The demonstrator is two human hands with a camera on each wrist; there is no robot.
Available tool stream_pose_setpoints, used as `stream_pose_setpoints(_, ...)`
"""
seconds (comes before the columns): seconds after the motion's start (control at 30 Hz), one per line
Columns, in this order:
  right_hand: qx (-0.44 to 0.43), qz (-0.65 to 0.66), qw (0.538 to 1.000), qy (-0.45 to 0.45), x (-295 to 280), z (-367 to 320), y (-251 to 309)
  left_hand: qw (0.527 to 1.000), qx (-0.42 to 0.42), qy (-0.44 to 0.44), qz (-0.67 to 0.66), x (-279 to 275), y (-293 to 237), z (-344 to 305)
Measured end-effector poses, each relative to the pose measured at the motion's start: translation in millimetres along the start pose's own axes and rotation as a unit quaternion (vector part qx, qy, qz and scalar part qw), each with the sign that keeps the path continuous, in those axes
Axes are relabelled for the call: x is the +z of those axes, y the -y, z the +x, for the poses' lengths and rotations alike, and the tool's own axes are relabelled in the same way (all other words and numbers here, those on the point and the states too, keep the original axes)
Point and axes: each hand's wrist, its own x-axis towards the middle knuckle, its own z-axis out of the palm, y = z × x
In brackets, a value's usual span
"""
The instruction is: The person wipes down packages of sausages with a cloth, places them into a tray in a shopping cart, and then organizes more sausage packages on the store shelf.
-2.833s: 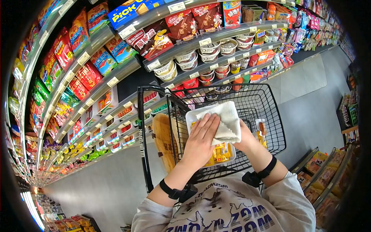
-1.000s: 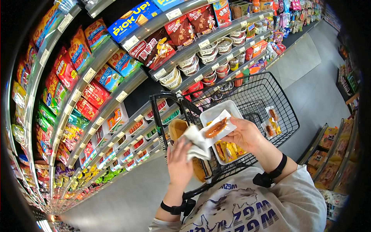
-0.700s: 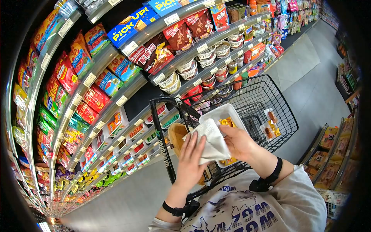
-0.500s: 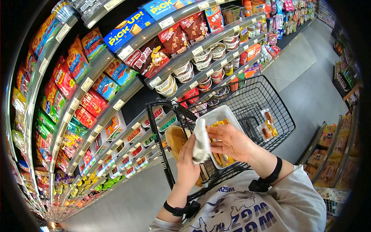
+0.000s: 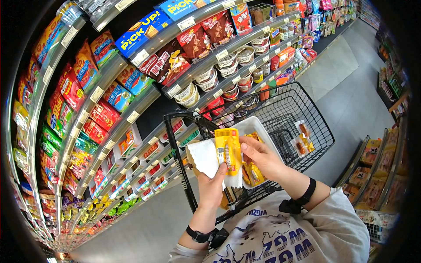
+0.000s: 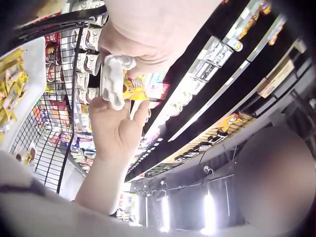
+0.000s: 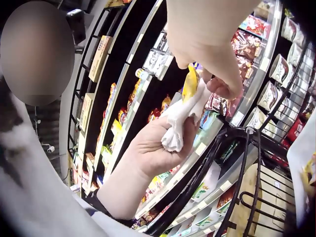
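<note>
In the head view, my left hand [image 5: 211, 188] holds a white cloth [image 5: 204, 157] with a yellow snack packet [image 5: 228, 151] lying against it, the thumb across the packet's lower left edge. My right hand [image 5: 263, 160] pinches the packet's right edge between thumb and fingers. Both wrist views show the cloth bunched below the packet, and the left palm lies hidden behind them. Just beneath the hands, a white tray [image 5: 268, 139] holds several similar yellow packets [image 5: 253, 174]. More packets with brown contents [image 5: 305, 142] lie on the basket floor to the right.
The tray sits in a black wire basket cart [image 5: 302, 103] whose handle frame [image 5: 180, 168] stands left of the hands. Snack shelves [image 5: 144, 103] curve along the left and back, with bowls [image 5: 206, 79] near the cart. Another low shelf [image 5: 368, 171] stands at right.
The cloth was wiped over the packet, and the packet has been turned from its clear side with brown contents to its yellow printed side. The right hand left it briefly, then gripped its edge.
</note>
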Motion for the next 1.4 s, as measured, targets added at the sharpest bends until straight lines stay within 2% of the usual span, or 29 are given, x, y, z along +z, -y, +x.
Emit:
stream_pose_setpoints(0.07,0.019,-0.017,1.000,-0.010,2,-4,0,0.993,0.014,0.008,0.115,-2,1,-2)
stream_pose_setpoints(0.2,0.067,-0.041,0.996,-0.035,-2,-6,-7,0.991,0.009,0.008,0.130,-4,7,-5)
stream_pose_setpoints(0.23,0.067,-0.041,0.996,-0.034,-6,-5,-13,0.984,0.020,0.013,0.177,-5,8,-6)
stream_pose_setpoints(0.3,0.106,-0.056,0.988,-0.097,-14,-2,-28,0.974,0.031,0.016,0.224,-8,9,-4)
stream_pose_setpoints(0.33,0.106,-0.056,0.988,-0.096,-16,2,-33,0.963,0.046,-0.027,0.263,-14,10,-1)
stream_pose_setpoints(0.4,0.087,0.136,0.975,-0.154,-18,8,-40,0.948,0.077,-0.104,0.291,-15,1,1)
stream_pose_setpoints(0.43,0.087,0.137,0.975,-0.155,-20,8,-39,0.947,0.112,-0.132,0.272,-15,-4,2)
stream_pose_setpoints(0.5,0.140,0.000,0.977,-0.161,-25,6,-33,0.932,0.199,-0.175,0.247,-11,-12,6)
stream_pose_setpoints(0.53,0.142,0.000,0.977,-0.161,-21,4,-31,0.932,0.198,-0.176,0.248,-8,-15,7)
stream_pose_setpoints(0.6,0.073,-0.048,0.993,-0.079,-8,0,-25,0.891,0.248,-0.111,0.365,-4,-18,6)
stream_pose_setpoints(0.63,0.132,0.000,0.989,-0.070,-4,-1,-22,0.860,0.217,-0.016,0.461,-5,-17,7)
stream_pose_setpoints(0.67,0.133,0.000,0.989,-0.070,5,-3,-17,0.806,0.268,0.054,0.524,-4,-2,13)
stream_pose_setpoints(0.73,0.080,0.203,0.973,-0.081,19,-8,-10,0.784,0.245,0.155,0.549,28,-7,5)
stream_pose_setpoints(0.77,0.090,0.214,0.972,-0.031,3,-3,-24,0.784,0.244,0.155,0.549,28,-4,4)
stream_pose_setpoints(0.87,0.136,0.286,0.948,-0.031,-8,-1,-12,0.771,0.253,0.171,0.559,28,2,3)
stream_pose_setpoints(0.9,0.153,0.336,0.928,-0.055,-7,-5,1,0.746,0.256,0.190,0.584,29,-1,-1)
stream_pose_setpoints(0.97,0.162,0.328,0.929,-0.046,-19,0,4,0.704,0.265,0.212,0.624,29,-3,-6)
stream_pose_setpoints(1.0,0.167,0.321,0.931,-0.034,-23,2,5,0.704,0.264,0.213,0.624,29,-2,-7)
stream_pose_setpoints(1.07,0.157,0.313,0.935,-0.052,-24,2,9,0.670,0.285,0.223,0.648,28,-1,-10)
stream_pose_setpoints(1.13,0.175,0.361,0.913,-0.076,-27,3,7,0.675,0.283,0.229,0.642,24,0,-12)
stream_pose_setpoints(1.2,0.189,0.327,0.921,-0.092,-35,5,2,0.681,0.281,0.232,0.636,18,1,-15)
stream_pose_setpoints(1.3,0.111,0.350,0.928,-0.061,-39,8,4,0.673,0.289,0.241,0.637,3,3,-17)
stream_pose_setpoints(1.37,0.108,0.338,0.933,-0.055,-49,7,11,0.702,0.251,0.261,0.613,-18,10,-15)
stream_pose_setpoints(1.4,0.103,0.328,0.938,-0.049,-54,7,13,0.701,0.252,0.263,0.613,-30,13,-15)
